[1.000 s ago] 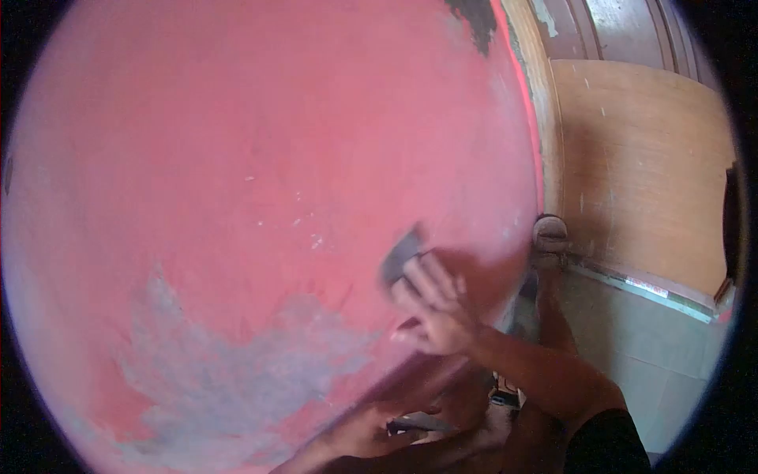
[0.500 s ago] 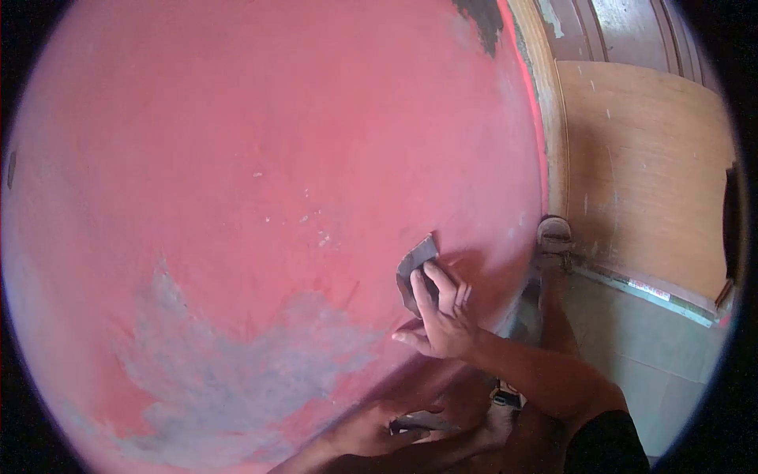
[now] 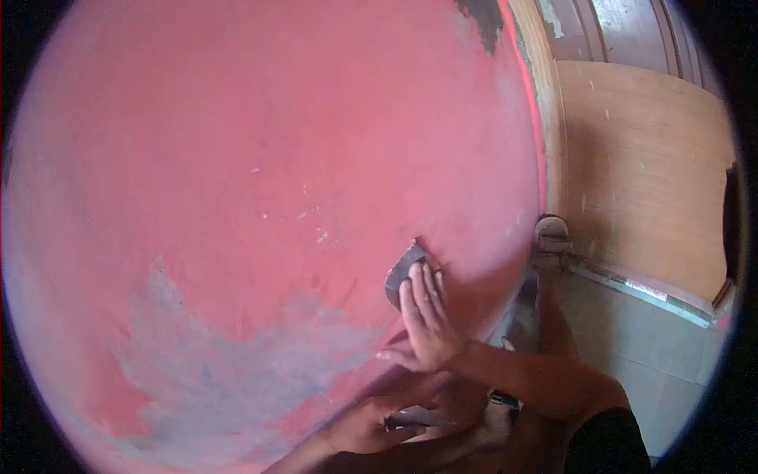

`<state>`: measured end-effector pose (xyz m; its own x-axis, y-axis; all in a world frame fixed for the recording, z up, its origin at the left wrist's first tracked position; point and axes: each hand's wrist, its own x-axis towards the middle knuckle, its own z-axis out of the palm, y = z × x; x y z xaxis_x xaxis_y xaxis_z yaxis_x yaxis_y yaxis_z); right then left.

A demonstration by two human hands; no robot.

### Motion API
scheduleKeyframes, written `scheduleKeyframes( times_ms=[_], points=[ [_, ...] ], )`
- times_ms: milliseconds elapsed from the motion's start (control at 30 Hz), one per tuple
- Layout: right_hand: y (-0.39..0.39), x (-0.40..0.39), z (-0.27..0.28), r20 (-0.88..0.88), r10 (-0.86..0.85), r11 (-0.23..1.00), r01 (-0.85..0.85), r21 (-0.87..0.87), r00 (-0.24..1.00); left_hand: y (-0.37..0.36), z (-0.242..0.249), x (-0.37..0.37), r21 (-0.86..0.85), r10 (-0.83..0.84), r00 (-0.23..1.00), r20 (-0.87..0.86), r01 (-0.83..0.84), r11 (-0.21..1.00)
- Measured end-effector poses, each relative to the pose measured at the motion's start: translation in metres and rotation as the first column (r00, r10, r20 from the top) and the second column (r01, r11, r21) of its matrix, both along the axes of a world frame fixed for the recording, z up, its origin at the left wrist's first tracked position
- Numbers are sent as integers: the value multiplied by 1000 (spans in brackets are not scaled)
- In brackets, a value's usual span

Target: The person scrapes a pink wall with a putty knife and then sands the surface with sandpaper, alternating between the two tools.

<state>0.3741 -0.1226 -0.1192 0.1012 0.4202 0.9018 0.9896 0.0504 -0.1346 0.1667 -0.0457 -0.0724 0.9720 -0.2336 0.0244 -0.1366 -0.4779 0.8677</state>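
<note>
My right hand (image 3: 426, 320) lies on the large red panel (image 3: 197, 118), its fingers pressing a bent piece of dark, sandpaper-like sheet (image 3: 401, 275) against the surface. The thumb points off to the left. Lower down, near the panel's bottom edge, my left hand (image 3: 363, 426) is curled in shadow, with something grey and dark at its fingers that I cannot make out. Grey patches (image 3: 237, 371) spread over the lower part of the panel, and small white specks (image 3: 320, 235) dot its middle.
A sandalled foot (image 3: 551, 234) stands beside the panel's wooden rim (image 3: 553, 150). To the right are a plywood sheet (image 3: 639, 174), a pale strip (image 3: 655, 294) and grey floor tiles (image 3: 663, 347). A dark buckle-like item (image 3: 504, 399) shows near my right forearm.
My right hand has moved slightly left and down with the dark sheet, and its fingers are now straighter and closer together. My left hand has shifted only slightly.
</note>
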Motion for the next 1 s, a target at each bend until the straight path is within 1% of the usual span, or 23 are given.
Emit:
scheduleKeyframes(
  times_ms=[67,133,167,233,267,367,400,467,500,567,600,667,700,767,800,867,900,933,967,1000],
  points=[
    [-10,-12,15,40,29,999,-27,-46,999,-8,5,12,6,24,992,126,-25,1000],
    [-9,-11,11,93,97,994,-91,-62,991,-9,8,11,40,-29,990,135,24,999],
    [-5,7,3,120,55,994,-42,-102,991,-6,9,15,57,-54,989,134,47,997],
    [-8,37,-6,182,-7,984,40,-174,983,0,-5,3,71,-51,998,22,50,996],
    [-13,43,-7,-10,-72,989,70,-131,997,2,-9,-1,75,-47,998,-32,49,996],
    [-4,36,-7,-192,-45,995,62,83,980,2,-6,-1,42,-47,995,-88,51,998],
    [-2,21,0,-205,-15,989,45,142,979,3,-6,4,58,-59,998,3,59,997],
    [-15,-7,20,-32,101,993,-103,-57,994,4,-9,15,89,-90,981,173,75,993],
    [-19,-12,26,36,172,973,-164,-165,985,0,-7,15,75,-56,992,114,48,996],
    [-9,-8,18,104,297,936,-268,-229,949,-5,-5,7,59,17,1000,-2,-17,998],
    [0,-4,12,135,364,910,-322,-260,921,-3,-6,8,103,-23,1000,6,22,994],
    [2,21,-5,190,116,978,-78,-195,975,-2,-6,5,189,-88,996,19,83,979],
    [0,33,-5,217,-12,986,47,-158,976,-1,-6,3,149,-82,997,-9,82,985],
    [-2,39,-7,70,-46,992,54,-118,996,-1,-5,1,63,-77,995,-66,81,995],
    [-5,40,-6,-5,-68,992,68,-102,998,-1,-5,0,58,-49,995,-90,54,997],
    [-11,14,9,-115,-32,996,22,-88,993,0,-7,7,47,-17,990,-137,24,999],
    [-14,-2,18,-172,-14,997,1,-78,985,-1,-7,11,69,-28,992,-124,37,997],
    [-16,-7,23,-109,66,988,-80,-129,992,-1,-4,16,92,-38,993,-114,48,995],
    [-17,-5,23,-44,115,977,-121,-173,992,-2,0,20,115,-43,993,-106,56,992],
    [-16,-2,21,21,172,962,-163,-219,985,-5,3,24,135,-51,998,-43,56,989]
  ],
)
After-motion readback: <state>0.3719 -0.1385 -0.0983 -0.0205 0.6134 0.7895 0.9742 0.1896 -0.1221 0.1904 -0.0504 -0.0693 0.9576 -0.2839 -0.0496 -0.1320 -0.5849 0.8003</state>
